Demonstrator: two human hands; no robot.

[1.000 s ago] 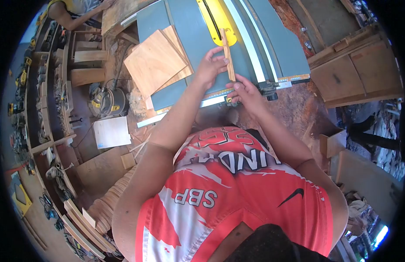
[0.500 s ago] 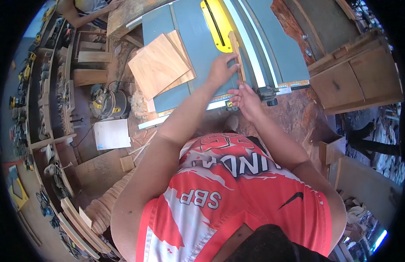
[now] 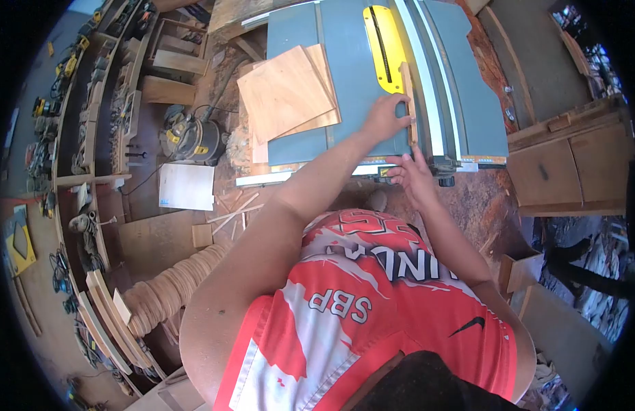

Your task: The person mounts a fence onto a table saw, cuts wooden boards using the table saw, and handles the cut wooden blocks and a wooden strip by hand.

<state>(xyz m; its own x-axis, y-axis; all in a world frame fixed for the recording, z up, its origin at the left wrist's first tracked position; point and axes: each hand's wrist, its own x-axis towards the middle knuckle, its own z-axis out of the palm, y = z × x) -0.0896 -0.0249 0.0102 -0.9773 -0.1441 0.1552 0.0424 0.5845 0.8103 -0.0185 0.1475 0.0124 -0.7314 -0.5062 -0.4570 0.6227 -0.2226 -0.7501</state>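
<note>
A narrow wooden strip (image 3: 410, 103) lies lengthwise on the grey saw table (image 3: 297, 27), close beside the pale metal fence (image 3: 427, 89) and the yellow insert plate (image 3: 384, 51) with its dark slot. My left hand (image 3: 388, 118) pinches the strip from its left side, thumb and fingers on it. At the strip's near end is my right hand (image 3: 414, 179), its fingers spread and a fingertip touching or almost touching the end. Two thin wooden boards (image 3: 286, 92) overlap on the table's left part.
A vacuum (image 3: 197, 140) with a hose stands on the floor left of the table. Shelves (image 3: 91, 179) with tools and wood offcuts line the left side. A wooden cabinet (image 3: 577, 171) is at the right. Thin sticks (image 3: 238, 212) lie on the floor near the table's front edge.
The strip has moved right, from over the yellow plate to beside the fence, with my left hand on it. My right hand's fingers have spread. The view has shifted, and the other person has left it.
</note>
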